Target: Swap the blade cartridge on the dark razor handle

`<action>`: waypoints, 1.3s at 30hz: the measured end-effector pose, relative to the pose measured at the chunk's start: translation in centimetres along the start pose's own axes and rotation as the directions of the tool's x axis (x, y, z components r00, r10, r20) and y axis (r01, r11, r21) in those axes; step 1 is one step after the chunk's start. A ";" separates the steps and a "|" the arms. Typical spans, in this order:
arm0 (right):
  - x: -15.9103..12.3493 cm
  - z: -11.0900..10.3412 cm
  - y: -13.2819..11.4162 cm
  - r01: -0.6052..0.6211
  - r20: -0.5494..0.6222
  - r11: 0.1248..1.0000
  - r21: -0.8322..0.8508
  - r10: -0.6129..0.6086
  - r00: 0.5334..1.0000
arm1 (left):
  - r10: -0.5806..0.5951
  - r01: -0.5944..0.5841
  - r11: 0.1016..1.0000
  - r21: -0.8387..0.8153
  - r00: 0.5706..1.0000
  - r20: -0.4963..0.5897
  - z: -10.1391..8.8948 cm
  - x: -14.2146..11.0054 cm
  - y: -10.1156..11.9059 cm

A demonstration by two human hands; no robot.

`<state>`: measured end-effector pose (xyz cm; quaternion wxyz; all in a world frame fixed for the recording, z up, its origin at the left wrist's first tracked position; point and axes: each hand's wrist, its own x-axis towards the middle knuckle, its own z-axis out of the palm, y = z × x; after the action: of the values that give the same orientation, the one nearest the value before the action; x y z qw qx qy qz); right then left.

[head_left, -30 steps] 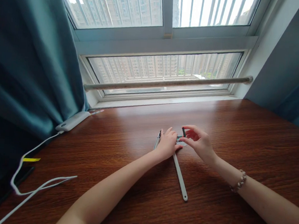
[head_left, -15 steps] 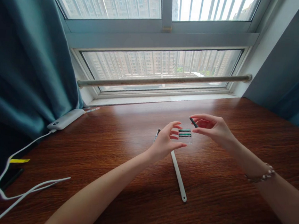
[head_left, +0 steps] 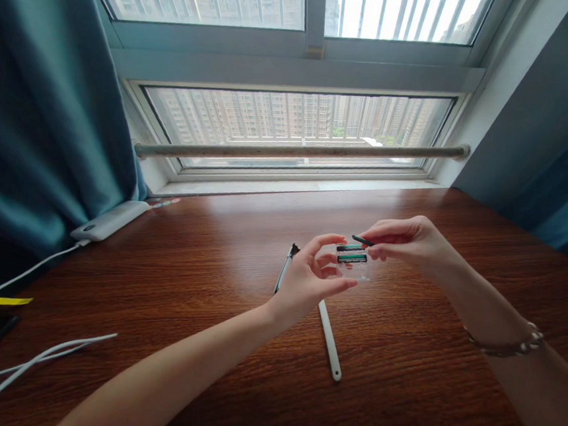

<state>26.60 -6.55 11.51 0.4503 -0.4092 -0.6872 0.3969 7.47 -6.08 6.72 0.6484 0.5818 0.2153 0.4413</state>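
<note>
My left hand (head_left: 309,268) is curled around a clear plastic case (head_left: 362,273), thumb at the near edge and fingers at the far side. Two black razor cartridges with green strips sit in the case; the nearer cartridge (head_left: 352,259) shows its blade side. My right hand (head_left: 406,238) pinches another dark razor cartridge (head_left: 362,240) between thumb and fingers, just over the case's far edge. Partly behind my left hand lies a silver-and-black razor handle (head_left: 285,269). A flat white stick (head_left: 329,343) with a hole at its end rests below that hand.
On the wooden table (head_left: 207,299), a white power bank (head_left: 110,221) with a white cable (head_left: 24,276) lies by the blue curtain (head_left: 61,87) at the left. A yellow strip (head_left: 10,301) is near the cable. A rail (head_left: 299,152) crosses the window behind.
My right hand has brought the pinched cartridge down and left, close to the case's far edge, and turned it flatter. My left hand keeps the case. The view has shifted slightly.
</note>
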 end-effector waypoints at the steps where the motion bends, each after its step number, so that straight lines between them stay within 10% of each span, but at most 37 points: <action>1: 0.0 0.0 -0.2 0.004 0.007 1.000 -0.012 -0.004 1.000 | -0.004 0.004 1.000 0.001 1.000 0.005 0.0 0.0 0.1; 15: -0.4 1.1 0.0 -0.026 -0.036 0.994 -0.106 0.022 0.999 | 0.153 -0.132 0.976 0.172 0.982 -0.113 -0.1 -0.6 0.4; 25: -0.5 1.7 -0.6 -0.335 -0.046 0.942 0.029 0.336 0.941 | 0.131 -0.084 0.967 0.241 0.974 -0.186 -0.3 -0.5 0.2; 39: -0.6 3.2 0.6 -0.460 -0.086 0.844 0.275 0.498 0.863 | 0.114 -0.068 0.971 0.229 0.975 -0.193 -0.4 -0.5 -0.2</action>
<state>23.89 -7.40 9.91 0.4353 -0.5386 -0.4715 0.5460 7.01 -6.26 6.33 0.5332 0.6111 0.3015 0.5013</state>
